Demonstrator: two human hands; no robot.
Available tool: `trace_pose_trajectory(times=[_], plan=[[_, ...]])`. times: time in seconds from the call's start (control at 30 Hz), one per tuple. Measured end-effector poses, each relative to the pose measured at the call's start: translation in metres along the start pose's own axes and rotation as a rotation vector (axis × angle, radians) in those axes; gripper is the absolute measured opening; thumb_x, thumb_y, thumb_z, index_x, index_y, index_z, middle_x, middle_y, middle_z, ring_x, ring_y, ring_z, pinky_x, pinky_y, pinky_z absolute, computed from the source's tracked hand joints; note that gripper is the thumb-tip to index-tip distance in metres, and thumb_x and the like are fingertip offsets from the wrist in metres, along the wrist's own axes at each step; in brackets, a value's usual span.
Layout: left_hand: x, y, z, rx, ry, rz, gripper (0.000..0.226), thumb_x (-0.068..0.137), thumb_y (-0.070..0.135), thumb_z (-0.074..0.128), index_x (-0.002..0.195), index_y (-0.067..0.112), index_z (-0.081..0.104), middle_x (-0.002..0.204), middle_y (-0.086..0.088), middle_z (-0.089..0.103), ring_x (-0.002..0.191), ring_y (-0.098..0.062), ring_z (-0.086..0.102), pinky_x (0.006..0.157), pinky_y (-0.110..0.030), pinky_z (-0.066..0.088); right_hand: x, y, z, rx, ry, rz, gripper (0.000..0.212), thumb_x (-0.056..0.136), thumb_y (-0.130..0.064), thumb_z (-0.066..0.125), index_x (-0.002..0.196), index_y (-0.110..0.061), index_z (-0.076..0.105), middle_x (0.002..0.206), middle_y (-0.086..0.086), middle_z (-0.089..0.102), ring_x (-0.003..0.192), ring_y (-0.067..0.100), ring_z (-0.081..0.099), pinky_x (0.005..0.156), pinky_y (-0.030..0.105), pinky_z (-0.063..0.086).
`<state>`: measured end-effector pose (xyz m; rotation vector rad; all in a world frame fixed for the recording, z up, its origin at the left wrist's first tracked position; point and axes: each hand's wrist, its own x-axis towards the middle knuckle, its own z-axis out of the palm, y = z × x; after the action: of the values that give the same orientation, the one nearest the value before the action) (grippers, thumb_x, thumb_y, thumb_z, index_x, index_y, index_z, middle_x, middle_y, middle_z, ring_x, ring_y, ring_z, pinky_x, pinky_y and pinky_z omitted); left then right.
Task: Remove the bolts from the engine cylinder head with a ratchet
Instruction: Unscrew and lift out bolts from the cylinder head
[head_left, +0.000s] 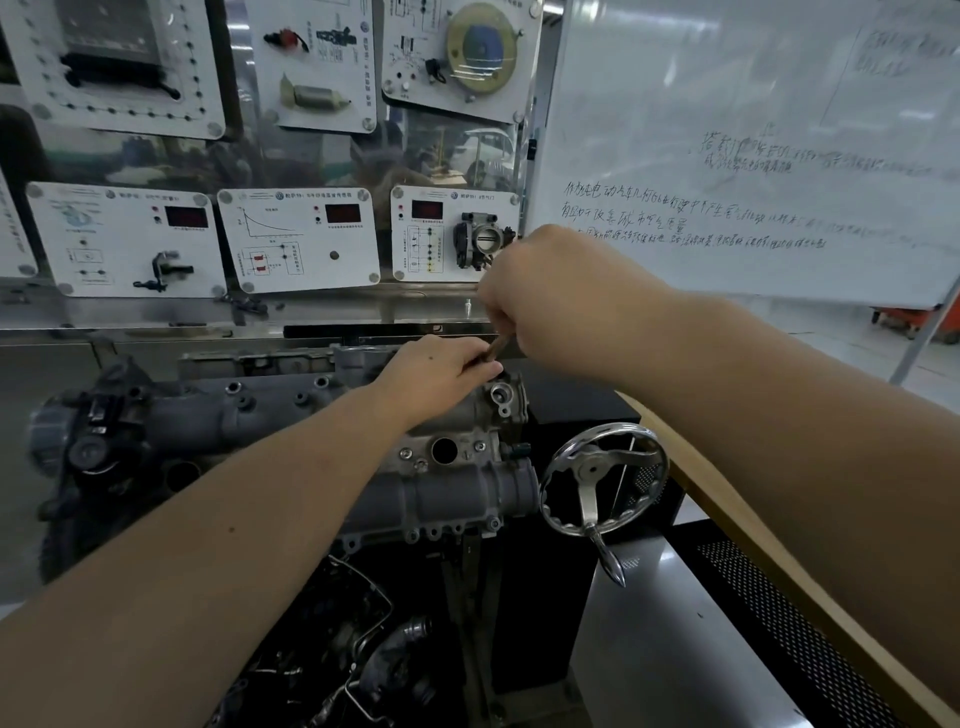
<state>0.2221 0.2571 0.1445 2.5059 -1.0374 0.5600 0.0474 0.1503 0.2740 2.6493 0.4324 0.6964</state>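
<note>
A grey engine cylinder head (291, 415) lies across the middle on a stand, with several bolts and bolt holes along its top. My right hand (550, 296) is closed in a fist round the handle of a ratchet (496, 349), of which only a short dark stretch shows between my hands. My left hand (441, 371) holds the lower end of the ratchet down at the far right corner of the head, fingers curled over it. The socket and the bolt beneath it are hidden by my left hand.
A chrome handwheel (602, 480) with a crank handle sits right of the head. Behind stands a panel of white training boards (298, 239). A whiteboard (753, 156) with writing fills the upper right. A wooden bench edge (727, 499) runs diagonally at right.
</note>
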Motion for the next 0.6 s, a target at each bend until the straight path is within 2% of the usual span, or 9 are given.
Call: trace_pose_trajectory(times=[0.07,0.1,0.17,0.2,0.27,0.3,0.37,0.47,0.6], plan=[[-0.001,0.002,0.0,0.025,0.002,0.008,0.037,0.102,0.053,0.04,0.109,0.026,0.064,0.09,0.006,0.069,0.083,-0.015,0.06,0.068,-0.031,0.035,-0.002,0.001,0.003,0.04,0.016,-0.008,0.031,0.083,0.006,0.053,0.097,-0.016,0.07,0.095,0.002,0.066,0.093,0.022,0.059,0.061,0.026,0.04],[-0.001,0.002,0.0,0.028,0.0,0.008,0.036,0.102,0.053,0.04,0.109,0.026,0.064,0.087,0.008,0.068,0.08,-0.014,0.058,0.068,-0.031,0.034,-0.002,0.002,0.005,0.094,0.035,0.013,0.032,0.086,0.005,0.053,0.104,-0.016,0.069,0.101,0.003,0.066,0.099,0.022,0.059,0.069,0.029,0.046],[-0.001,0.004,0.0,-0.004,0.001,-0.011,0.031,0.103,0.049,0.042,0.104,0.026,0.062,0.075,0.014,0.059,0.073,-0.011,0.053,0.065,-0.03,0.034,-0.003,0.006,0.011,0.174,0.094,0.079,0.022,0.094,-0.011,0.056,0.115,-0.014,0.064,0.109,0.004,0.062,0.102,0.024,0.058,0.081,0.036,0.051],[-0.001,0.004,0.0,-0.035,0.004,-0.029,0.027,0.103,0.047,0.044,0.095,0.027,0.06,0.071,0.017,0.054,0.069,-0.009,0.051,0.061,-0.029,0.033,-0.003,0.007,0.013,0.191,0.122,0.129,0.021,0.099,-0.025,0.055,0.115,-0.013,0.062,0.101,0.003,0.058,0.095,0.025,0.057,0.074,0.037,0.051],[-0.002,0.005,-0.001,-0.055,0.025,-0.045,0.031,0.103,0.045,0.046,0.074,0.033,0.046,0.064,0.017,0.049,0.061,-0.002,0.048,0.054,-0.023,0.029,-0.003,0.009,0.014,0.181,0.128,0.256,0.032,0.103,-0.044,0.047,0.1,-0.014,0.057,0.075,0.0,0.043,0.072,0.024,0.048,0.052,0.028,0.036],[-0.003,0.006,-0.002,-0.041,0.027,-0.037,0.035,0.103,0.045,0.047,0.07,0.036,0.04,0.063,0.017,0.048,0.059,0.001,0.045,0.053,-0.022,0.027,-0.002,0.008,0.014,0.156,0.116,0.295,0.038,0.104,-0.045,0.043,0.087,-0.013,0.052,0.068,-0.001,0.037,0.066,0.024,0.044,0.047,0.026,0.026],[-0.004,0.006,-0.002,-0.019,0.017,-0.019,0.037,0.103,0.045,0.047,0.068,0.037,0.036,0.062,0.016,0.048,0.059,0.003,0.043,0.054,-0.023,0.028,0.001,0.007,0.013,0.114,0.098,0.292,0.046,0.106,-0.042,0.04,0.071,-0.012,0.039,0.064,0.001,0.033,0.069,0.026,0.045,0.046,0.027,0.021],[-0.004,0.005,-0.002,-0.013,-0.002,-0.024,0.027,0.103,0.045,0.045,0.078,0.033,0.044,0.064,0.016,0.049,0.06,0.002,0.044,0.058,-0.032,0.033,0.005,0.0,0.014,0.004,0.123,0.199,0.039,0.108,-0.033,0.037,0.079,-0.009,0.044,0.063,0.004,0.033,0.072,0.027,0.044,0.047,0.029,0.025],[-0.003,0.005,-0.001,-0.015,-0.01,-0.035,0.027,0.103,0.046,0.043,0.095,0.024,0.057,0.069,0.016,0.05,0.07,-0.013,0.051,0.068,-0.032,0.035,0.006,-0.004,0.01,0.058,0.171,0.192,0.022,0.104,-0.022,0.048,0.084,-0.013,0.051,0.063,0.0,0.034,0.061,0.018,0.035,0.045,0.023,0.016]])
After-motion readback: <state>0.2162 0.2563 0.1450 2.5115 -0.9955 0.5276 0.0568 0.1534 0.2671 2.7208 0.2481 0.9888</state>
